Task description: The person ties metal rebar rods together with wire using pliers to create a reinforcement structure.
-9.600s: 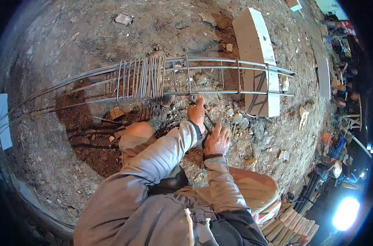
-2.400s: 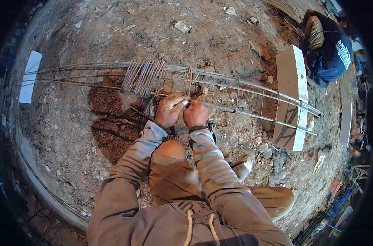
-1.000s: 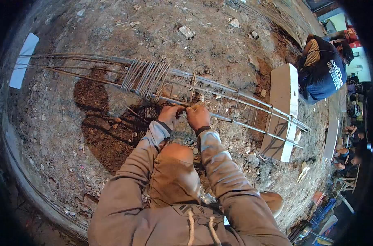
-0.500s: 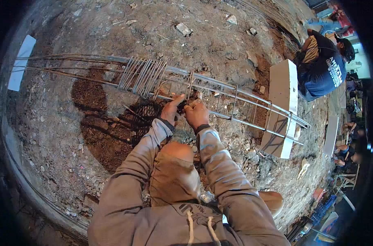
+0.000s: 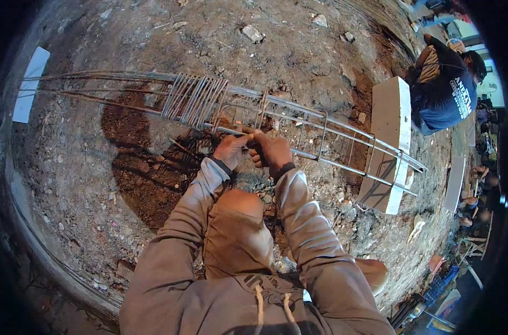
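A long rebar cage (image 5: 332, 139) lies across the dirt, its right end resting on a pale concrete block (image 5: 389, 120). A bunch of loose stirrups (image 5: 197, 101) is packed together on the bars left of my hands. My left hand (image 5: 230, 149) and my right hand (image 5: 270, 148) meet at the near bar, where one stirrup (image 5: 260, 110) crosses it. Both pinch something thin there, apparently tie wire, too small to make out clearly. My bent knee (image 5: 236, 218) is right under my hands.
A person in a dark blue shirt (image 5: 446, 92) crouches at the upper right, beyond the block. A white block (image 5: 30, 84) holds the cage's left end. Stones and rubble litter the ground. More people and stacked materials sit at the far right edge.
My hands have stayed at the same joint on the near bar, with the right hand now turned over the bar. Much earlier the right hand held a tool lower down; it is gone from view.
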The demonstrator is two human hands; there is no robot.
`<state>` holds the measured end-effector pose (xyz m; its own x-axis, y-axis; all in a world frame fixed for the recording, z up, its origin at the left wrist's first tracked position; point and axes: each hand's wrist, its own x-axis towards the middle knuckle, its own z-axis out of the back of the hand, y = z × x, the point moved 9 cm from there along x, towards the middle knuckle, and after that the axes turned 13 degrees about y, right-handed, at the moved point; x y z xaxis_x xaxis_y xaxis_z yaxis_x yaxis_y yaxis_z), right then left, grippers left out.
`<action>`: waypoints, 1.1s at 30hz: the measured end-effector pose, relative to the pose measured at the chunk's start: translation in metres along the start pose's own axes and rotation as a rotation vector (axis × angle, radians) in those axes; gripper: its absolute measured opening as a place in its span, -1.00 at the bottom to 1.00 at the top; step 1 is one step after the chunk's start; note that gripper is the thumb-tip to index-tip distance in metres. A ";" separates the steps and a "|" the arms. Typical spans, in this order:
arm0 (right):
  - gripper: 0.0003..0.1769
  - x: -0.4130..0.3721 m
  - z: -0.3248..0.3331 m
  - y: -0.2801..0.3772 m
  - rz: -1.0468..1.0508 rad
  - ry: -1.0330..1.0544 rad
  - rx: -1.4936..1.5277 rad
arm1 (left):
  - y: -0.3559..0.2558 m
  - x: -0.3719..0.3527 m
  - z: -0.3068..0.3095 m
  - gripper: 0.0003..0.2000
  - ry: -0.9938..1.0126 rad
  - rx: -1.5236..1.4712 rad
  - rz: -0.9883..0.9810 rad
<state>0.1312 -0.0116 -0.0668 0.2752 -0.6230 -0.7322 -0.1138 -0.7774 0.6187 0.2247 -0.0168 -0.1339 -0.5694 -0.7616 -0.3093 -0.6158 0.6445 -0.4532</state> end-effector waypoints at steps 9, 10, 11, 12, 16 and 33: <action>-0.82 -0.002 -0.011 -0.001 -0.072 0.040 0.131 | -0.006 0.002 -0.002 -0.77 -0.019 0.115 0.044; -0.84 -0.003 -0.009 -0.003 -0.076 -0.002 0.147 | -0.003 0.002 -0.012 -0.74 0.026 -0.029 0.061; -0.84 -0.002 -0.008 -0.005 -0.078 -0.001 0.148 | -0.005 0.000 -0.017 -0.74 0.023 -0.030 0.061; -0.84 0.001 -0.006 -0.008 -0.063 -0.002 0.190 | -0.005 -0.005 -0.015 -0.73 -0.065 0.043 0.091; -0.82 0.010 0.000 -0.021 0.003 -0.041 0.261 | -0.009 -0.013 -0.028 -0.72 -0.054 0.064 0.181; -0.80 -0.039 -0.040 0.050 0.713 -0.181 -1.493 | -0.018 -0.004 -0.009 -0.78 -0.084 0.274 0.077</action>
<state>0.1526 -0.0231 0.0039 0.4531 -0.8775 -0.1572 0.8224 0.3434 0.4535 0.2333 -0.0242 -0.1174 -0.5546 -0.7217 -0.4142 -0.3966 0.6669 -0.6309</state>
